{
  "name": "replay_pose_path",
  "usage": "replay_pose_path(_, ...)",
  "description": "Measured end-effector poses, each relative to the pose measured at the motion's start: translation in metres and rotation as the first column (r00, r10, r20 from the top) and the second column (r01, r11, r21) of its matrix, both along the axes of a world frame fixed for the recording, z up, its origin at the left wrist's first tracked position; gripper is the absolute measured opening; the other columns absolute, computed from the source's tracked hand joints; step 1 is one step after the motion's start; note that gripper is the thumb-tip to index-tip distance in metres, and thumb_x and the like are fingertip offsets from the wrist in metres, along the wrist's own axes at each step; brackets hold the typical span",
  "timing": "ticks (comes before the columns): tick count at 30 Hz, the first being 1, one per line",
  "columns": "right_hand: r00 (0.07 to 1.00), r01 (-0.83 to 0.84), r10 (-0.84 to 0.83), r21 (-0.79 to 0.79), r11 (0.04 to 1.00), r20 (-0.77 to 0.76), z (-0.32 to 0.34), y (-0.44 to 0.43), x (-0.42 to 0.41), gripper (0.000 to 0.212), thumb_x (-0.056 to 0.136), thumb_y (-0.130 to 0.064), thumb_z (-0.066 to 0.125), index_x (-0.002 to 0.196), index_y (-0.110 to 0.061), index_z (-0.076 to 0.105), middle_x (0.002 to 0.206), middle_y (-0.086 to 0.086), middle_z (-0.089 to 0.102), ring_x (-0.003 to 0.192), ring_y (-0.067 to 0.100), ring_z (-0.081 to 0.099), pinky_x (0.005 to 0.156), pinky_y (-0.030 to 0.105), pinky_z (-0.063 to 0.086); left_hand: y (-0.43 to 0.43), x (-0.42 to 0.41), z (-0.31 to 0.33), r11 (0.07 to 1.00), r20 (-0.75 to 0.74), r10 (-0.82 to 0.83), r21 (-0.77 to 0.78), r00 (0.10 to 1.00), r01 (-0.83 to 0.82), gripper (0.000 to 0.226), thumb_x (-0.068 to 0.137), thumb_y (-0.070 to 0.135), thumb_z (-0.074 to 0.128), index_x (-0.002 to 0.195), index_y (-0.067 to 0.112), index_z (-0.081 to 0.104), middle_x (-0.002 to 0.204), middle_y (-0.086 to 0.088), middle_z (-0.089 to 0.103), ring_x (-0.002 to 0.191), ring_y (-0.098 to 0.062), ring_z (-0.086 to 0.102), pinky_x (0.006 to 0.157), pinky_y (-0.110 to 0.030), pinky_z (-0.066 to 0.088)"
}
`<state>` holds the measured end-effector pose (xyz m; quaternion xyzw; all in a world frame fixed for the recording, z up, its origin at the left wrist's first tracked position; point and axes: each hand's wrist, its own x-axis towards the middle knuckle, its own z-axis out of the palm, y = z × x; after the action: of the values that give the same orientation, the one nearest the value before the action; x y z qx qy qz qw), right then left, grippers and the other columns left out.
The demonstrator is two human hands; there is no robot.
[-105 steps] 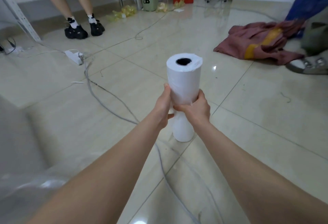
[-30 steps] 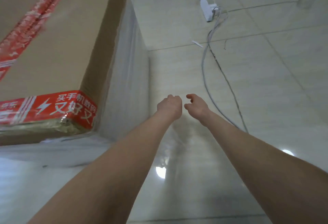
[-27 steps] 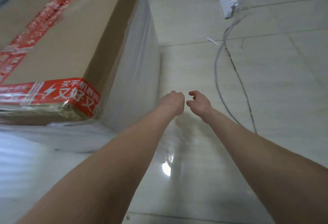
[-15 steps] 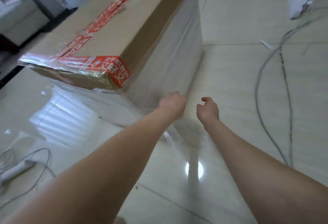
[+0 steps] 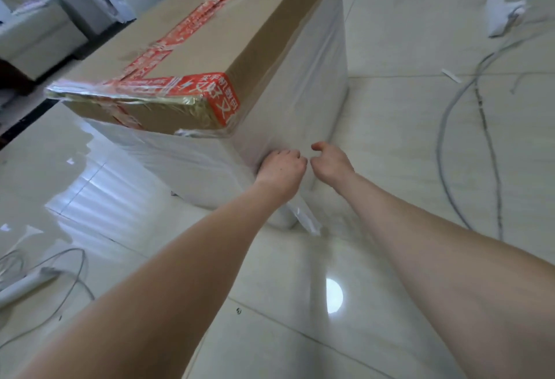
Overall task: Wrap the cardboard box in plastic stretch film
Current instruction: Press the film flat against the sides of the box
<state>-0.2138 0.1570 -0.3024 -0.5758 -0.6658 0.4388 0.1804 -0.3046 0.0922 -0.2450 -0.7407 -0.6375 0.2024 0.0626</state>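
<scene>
Cardboard box (image 5: 210, 42) on floor (image 5: 390, 138), left of centre; sides under stretch film (image 5: 300, 93), top bare. Left hand (image 5: 280, 168) at near corner, right hand (image 5: 330, 164) just beside. Fingers (image 5: 295, 155) of both curled; grip on film unclear.

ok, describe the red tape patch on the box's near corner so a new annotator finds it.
Find the big cardboard box on the tiled floor, sides under clear film. At its top corner nearest the camera, the red tape patch folds over the edge. Unlike the long red tape strip up the lid's middle, it shows large white characters.
</scene>
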Motion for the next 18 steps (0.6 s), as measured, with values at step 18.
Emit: replay_pose_path(18,0.912,0.071,-0.113,-0.12,0.99,-0.393,0.059,-0.027,0.04,0.031,0.088,-0.008,0.057,0.119,-0.005,0.063,0.117,0.007,0.062,0.095,0.007,0.05,0.075,0.016,0.039,0.007,0.012,0.041,0.994,0.245,0.073,-0.092,0.967,-0.052,0.02,0.092,0.028,0.055,0.107,0.02,0.064,0.113,-0.005,0.064,0.107,-0.026,0.059,0.078,-0.029,0.043)
